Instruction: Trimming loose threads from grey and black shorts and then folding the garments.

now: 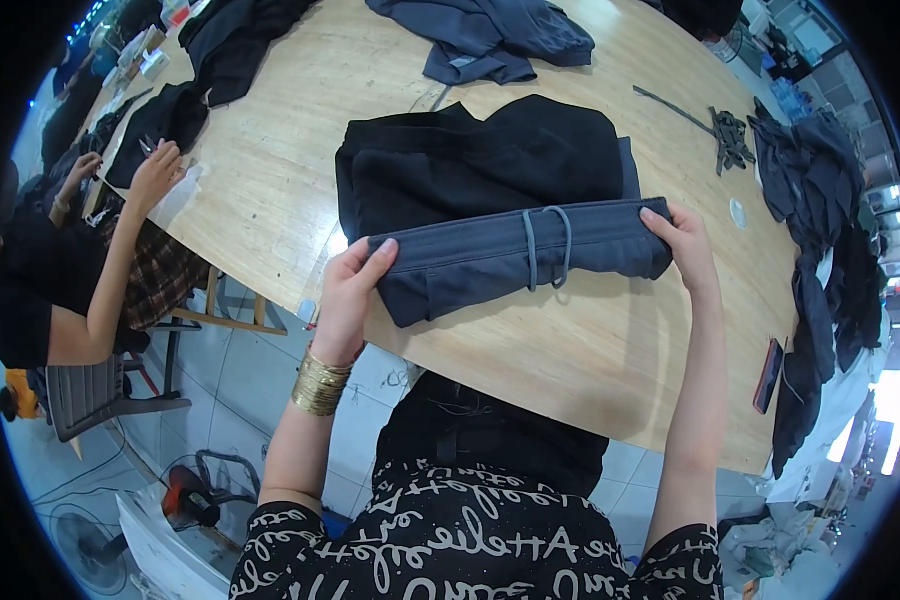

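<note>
Stretched between my two hands is the waistband of dark blue-grey drawstring trousers (470, 262). My left hand (348, 285) pinches its left end, thumb on top. The right end is gripped by my right hand (688, 240), also thumb on top. A grey drawstring (532, 250) loops over the middle of the band and hangs down its front. Right behind the waistband lies a folded black garment (470, 160) on the wooden table (700, 340), with a bit of blue-grey cloth showing at its right side. How far the trousers run under it is hidden.
A blue-grey garment (500, 35) lies at the far side. Loose grey cords (730, 138), dark garments (805, 180) and a phone (767, 376) are along the right. At left, a co-worker's hand (156, 172) holds a small tool over black cloth (160, 130). A chair (100, 390) stands below.
</note>
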